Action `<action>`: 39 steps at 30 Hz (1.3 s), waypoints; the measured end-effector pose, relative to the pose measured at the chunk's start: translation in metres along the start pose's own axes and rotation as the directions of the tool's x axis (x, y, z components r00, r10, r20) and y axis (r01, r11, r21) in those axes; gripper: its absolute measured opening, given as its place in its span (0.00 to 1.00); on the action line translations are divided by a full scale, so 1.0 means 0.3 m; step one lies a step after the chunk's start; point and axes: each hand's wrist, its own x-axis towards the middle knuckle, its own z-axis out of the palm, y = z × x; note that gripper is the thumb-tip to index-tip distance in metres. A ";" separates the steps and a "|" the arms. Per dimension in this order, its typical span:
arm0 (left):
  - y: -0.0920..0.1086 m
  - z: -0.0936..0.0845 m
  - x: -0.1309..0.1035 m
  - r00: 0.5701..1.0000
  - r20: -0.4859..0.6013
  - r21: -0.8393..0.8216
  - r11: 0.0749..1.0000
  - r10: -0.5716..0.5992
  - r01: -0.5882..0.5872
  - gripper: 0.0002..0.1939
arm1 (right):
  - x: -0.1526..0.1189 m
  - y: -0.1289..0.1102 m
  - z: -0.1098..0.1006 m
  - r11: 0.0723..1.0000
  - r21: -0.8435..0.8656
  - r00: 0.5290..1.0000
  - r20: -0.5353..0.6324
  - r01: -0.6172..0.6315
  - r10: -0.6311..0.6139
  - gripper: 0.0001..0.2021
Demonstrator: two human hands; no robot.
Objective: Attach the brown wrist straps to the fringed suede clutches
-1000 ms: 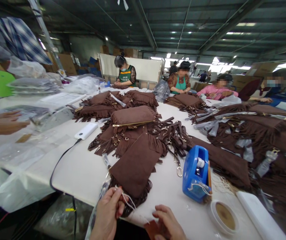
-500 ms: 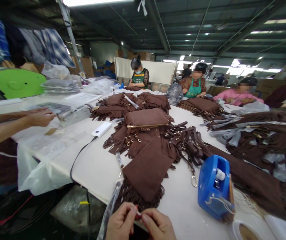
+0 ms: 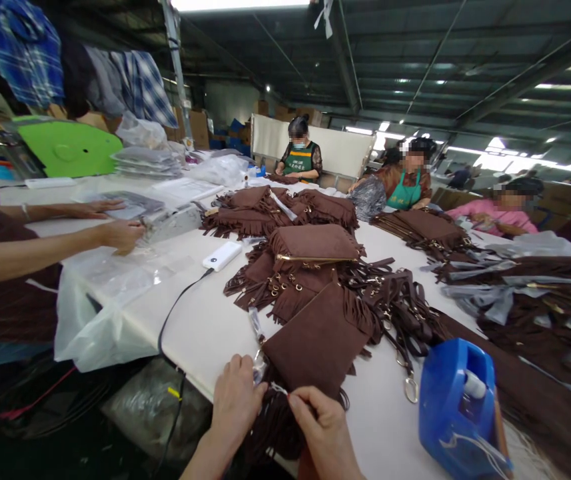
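My left hand (image 3: 238,395) is closed at the lower corner of a brown fringed pouch (image 3: 315,337), beside a strap end wrapped in clear plastic (image 3: 259,367). A short white string (image 3: 279,388) runs between its fingertips and my right hand (image 3: 322,421). The right thumb and index finger pinch the string's other end, with a small red spot at the fingertips. Beneath both hands hangs the pouch's dark fringe (image 3: 275,427). The left fingertips are partly hidden, so their exact hold on the plastic is unclear.
More pouches (image 3: 315,243) and brown straps with metal clips (image 3: 405,307) are piled ahead. A blue tape dispenser (image 3: 458,407) stands right. A white power bank (image 3: 222,256) trails a cable. A co-worker's hands (image 3: 122,235) work at left; other people sit across the table (image 3: 190,333).
My hands have moved from the table edge up to the pouch's corner and drawn apart, string between them. The view has swung left. The co-worker's hands at left have separated.
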 end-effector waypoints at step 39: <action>-0.055 -0.082 0.169 0.887 0.435 -0.652 0.734 0.158 0.189 0.11 | 0.153 -0.071 0.102 0.994 -0.107 0.982 -0.182 0.035 -0.055 0.13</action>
